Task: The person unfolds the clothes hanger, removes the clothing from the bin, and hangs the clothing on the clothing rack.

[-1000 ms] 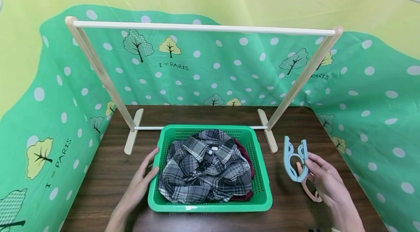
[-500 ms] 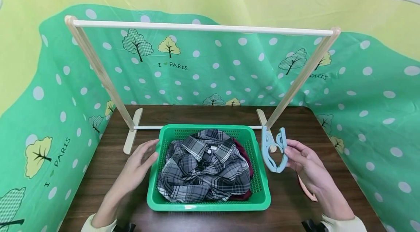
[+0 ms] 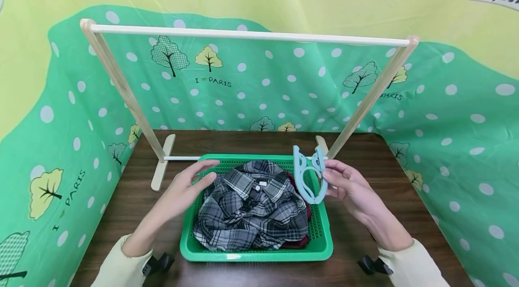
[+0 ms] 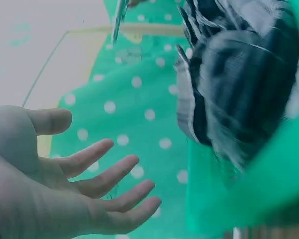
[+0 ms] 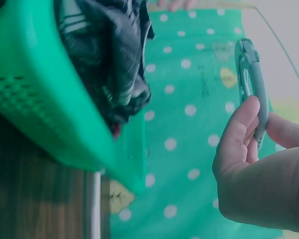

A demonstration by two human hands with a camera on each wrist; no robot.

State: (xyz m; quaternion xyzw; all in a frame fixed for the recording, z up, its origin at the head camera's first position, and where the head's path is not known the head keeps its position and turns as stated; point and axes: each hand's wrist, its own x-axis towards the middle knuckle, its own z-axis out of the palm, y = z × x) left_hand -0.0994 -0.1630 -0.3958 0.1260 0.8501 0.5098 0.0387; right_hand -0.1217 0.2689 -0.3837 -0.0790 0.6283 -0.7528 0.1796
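If the right fingers [image 3: 337, 179] pinch too lightly, the blue hanger [image 3: 299, 176] could drop.
Head view: they hold it by one side, near the green basket [image 3: 279, 257], which a low swing might bump. Left wrist view: the left fingers [image 4: 107, 179] are loose, holding nothing. Right wrist view: the small pinch might let it twist.

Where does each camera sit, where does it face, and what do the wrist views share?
Head: on the person's head, facing forward and down at a green plastic basket and wooden rack; left hand, right hand and cream sleeves show.
Left wrist: on the left wrist, facing past the left hand to a grey plaid shirt and green dotted cloth.
Right wrist: on the right wrist, facing past the right hand holding a pale blue plastic hanger, to the cloth; fingertips at top.
Shared: the basket, shirt and cloth.
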